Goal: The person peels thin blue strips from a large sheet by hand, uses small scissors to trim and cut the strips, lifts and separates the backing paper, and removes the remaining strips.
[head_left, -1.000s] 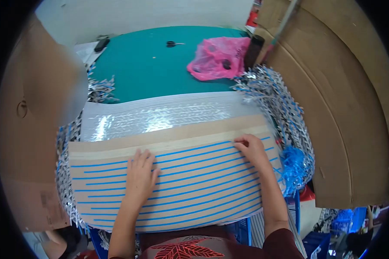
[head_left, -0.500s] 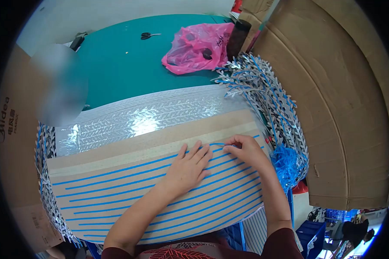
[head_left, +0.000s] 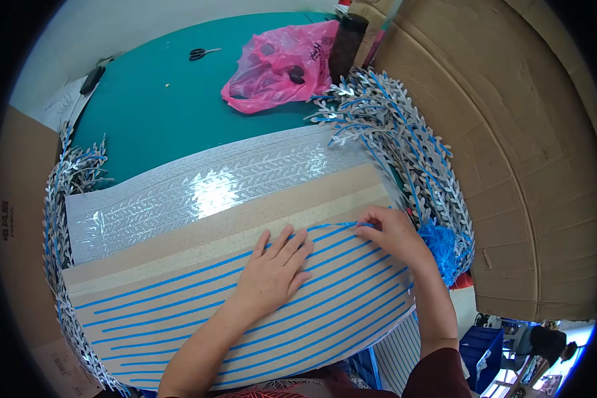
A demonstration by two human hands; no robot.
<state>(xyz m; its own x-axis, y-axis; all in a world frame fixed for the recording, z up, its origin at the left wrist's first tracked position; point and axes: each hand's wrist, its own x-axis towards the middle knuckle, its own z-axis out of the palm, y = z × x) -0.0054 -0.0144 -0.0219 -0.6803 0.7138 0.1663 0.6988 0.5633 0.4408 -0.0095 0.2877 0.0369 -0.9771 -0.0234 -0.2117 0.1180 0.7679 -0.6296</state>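
Note:
A brown sheet point(head_left: 179, 323) with several parallel blue strips across it lies before me. My left hand point(head_left: 272, 272) rests flat on it, fingers spread over the upper strips. My right hand point(head_left: 395, 235) is near the sheet's right end, thumb and forefinger pinched together. Between them is the end of the top blue strip point(head_left: 335, 227), which looks slightly lifted and twisted there. Beyond the brown part, a shiny clear-covered panel point(head_left: 265, 166) shows embossed leaf patterns.
Silvery leaf garlands point(head_left: 404, 126) with blue strips hang at the right, with more garlands point(head_left: 60, 192) at the left. On the green table point(head_left: 152, 113) are scissors point(head_left: 204, 53), a pink plastic bag point(head_left: 265, 79) and a dark cylinder point(head_left: 348, 46). Cardboard point(head_left: 511, 132) stands at the right.
My right hand has drawn the strip's end farther right along the sheet. My left hand stays flat. The view has shifted, and the blurred patch at the left is gone.

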